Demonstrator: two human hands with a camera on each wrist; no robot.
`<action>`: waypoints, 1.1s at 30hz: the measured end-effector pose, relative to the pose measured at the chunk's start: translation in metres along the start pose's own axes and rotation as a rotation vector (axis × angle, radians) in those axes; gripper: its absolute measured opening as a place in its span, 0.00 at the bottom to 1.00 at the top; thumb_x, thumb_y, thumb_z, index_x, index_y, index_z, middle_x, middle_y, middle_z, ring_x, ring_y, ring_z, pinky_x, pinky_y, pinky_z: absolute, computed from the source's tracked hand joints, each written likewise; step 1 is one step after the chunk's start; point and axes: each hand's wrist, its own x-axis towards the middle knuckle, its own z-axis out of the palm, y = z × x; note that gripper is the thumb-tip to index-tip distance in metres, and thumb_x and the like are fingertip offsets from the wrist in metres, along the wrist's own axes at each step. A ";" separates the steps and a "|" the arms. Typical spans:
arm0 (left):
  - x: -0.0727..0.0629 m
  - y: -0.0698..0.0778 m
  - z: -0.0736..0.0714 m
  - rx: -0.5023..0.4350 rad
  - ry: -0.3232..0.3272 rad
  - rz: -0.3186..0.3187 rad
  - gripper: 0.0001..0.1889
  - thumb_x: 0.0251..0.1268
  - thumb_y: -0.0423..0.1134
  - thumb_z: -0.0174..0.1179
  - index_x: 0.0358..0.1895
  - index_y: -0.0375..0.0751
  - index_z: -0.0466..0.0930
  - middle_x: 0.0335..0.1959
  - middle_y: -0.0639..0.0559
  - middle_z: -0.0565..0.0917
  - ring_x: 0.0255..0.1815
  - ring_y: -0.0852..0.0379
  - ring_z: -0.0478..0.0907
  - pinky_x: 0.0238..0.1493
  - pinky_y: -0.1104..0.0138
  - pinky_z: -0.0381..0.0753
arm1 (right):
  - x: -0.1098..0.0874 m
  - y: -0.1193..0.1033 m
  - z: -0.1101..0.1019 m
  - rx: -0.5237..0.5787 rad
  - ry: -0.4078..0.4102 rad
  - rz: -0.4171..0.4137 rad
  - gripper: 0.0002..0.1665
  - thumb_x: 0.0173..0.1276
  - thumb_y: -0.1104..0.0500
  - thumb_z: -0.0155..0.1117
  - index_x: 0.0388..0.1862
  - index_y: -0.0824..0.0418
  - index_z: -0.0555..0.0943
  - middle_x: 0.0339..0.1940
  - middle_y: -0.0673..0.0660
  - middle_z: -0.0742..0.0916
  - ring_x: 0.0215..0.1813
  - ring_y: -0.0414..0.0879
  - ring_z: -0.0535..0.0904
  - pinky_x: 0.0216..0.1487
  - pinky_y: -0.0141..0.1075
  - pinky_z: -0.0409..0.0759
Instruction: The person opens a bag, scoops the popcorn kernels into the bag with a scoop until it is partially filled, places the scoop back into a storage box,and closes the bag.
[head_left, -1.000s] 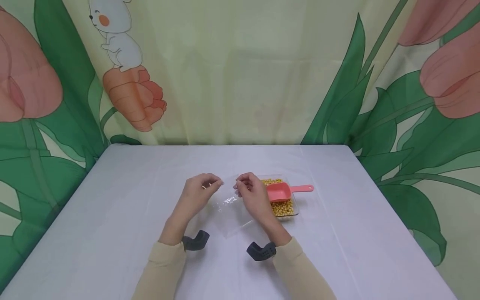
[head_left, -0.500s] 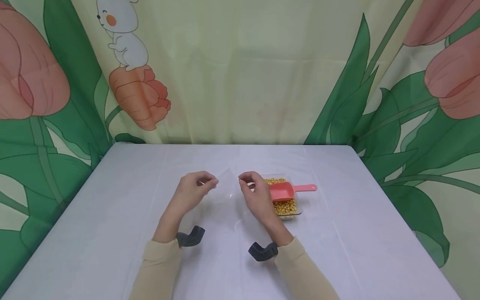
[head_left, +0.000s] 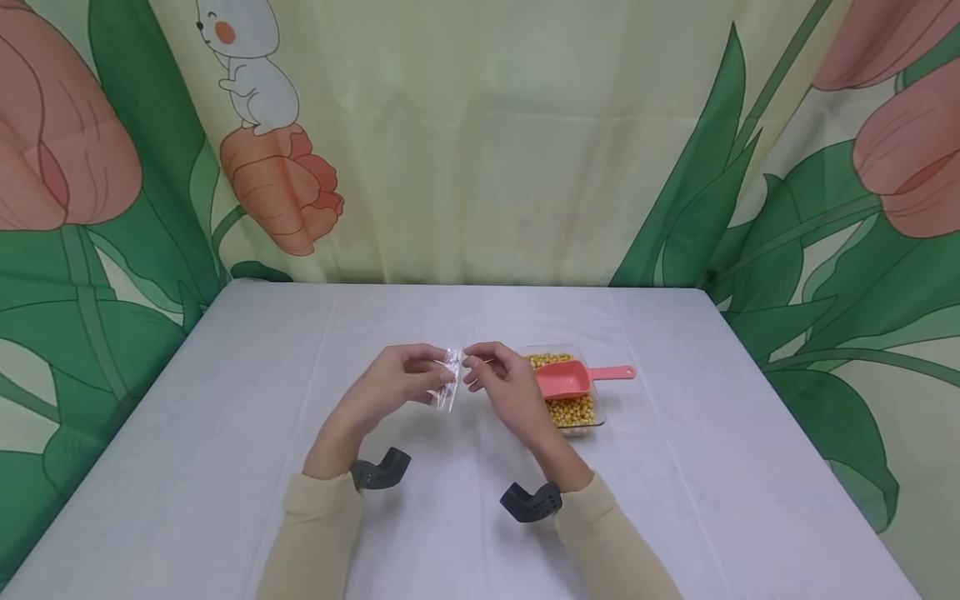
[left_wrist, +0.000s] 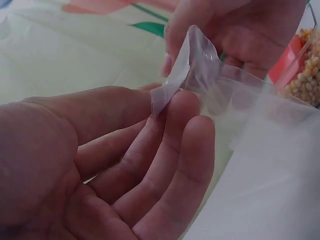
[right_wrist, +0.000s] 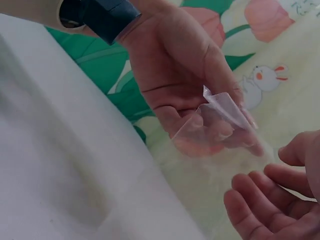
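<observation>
In the head view a clear plastic bag (head_left: 450,387) is held in front of my left hand (head_left: 392,375). The left hand pinches the bag's edge between thumb and fingers, as the left wrist view shows with the bag's raised corner (left_wrist: 197,57). Close on the bag's other side is my right hand (head_left: 513,390), its fingers loosely bent. From the right wrist view, the right hand (right_wrist: 280,192) has nothing between thumb and fingers, apart from the bag (right_wrist: 227,110). The bag's lower part is transparent and hard to make out.
Just right of the right hand stands a clear container (head_left: 600,421) of yellow corn kernels (head_left: 572,411). A pink scoop (head_left: 564,380) lies on the kernels, its handle sticking out to the right. A white cloth (head_left: 720,417) covers the table, with a printed curtain (head_left: 480,183) behind.
The bag hung between both hands earlier; now it is drawn over to the left fingers, its edge turned up. The hands moved apart, then came closer together. The container and scoop stayed put.
</observation>
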 end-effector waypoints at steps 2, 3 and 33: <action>0.000 0.000 0.001 -0.018 -0.022 0.015 0.18 0.65 0.40 0.66 0.55 0.37 0.81 0.46 0.42 0.87 0.39 0.54 0.85 0.43 0.60 0.87 | 0.000 -0.001 -0.001 0.034 -0.024 0.008 0.12 0.75 0.56 0.59 0.53 0.55 0.81 0.43 0.57 0.88 0.41 0.52 0.86 0.49 0.39 0.85; -0.001 0.001 0.001 -0.024 -0.026 0.025 0.17 0.66 0.40 0.65 0.54 0.35 0.82 0.46 0.42 0.86 0.39 0.54 0.85 0.42 0.60 0.87 | -0.001 -0.002 -0.001 0.046 -0.035 0.008 0.12 0.75 0.56 0.59 0.54 0.56 0.81 0.43 0.58 0.87 0.40 0.52 0.86 0.49 0.39 0.85; 0.002 0.006 0.029 0.202 0.107 0.075 0.05 0.60 0.39 0.70 0.33 0.41 0.87 0.26 0.46 0.88 0.23 0.57 0.84 0.31 0.65 0.86 | 0.000 -0.003 -0.007 0.200 -0.032 0.120 0.14 0.74 0.57 0.60 0.51 0.65 0.80 0.41 0.60 0.86 0.40 0.47 0.86 0.47 0.38 0.86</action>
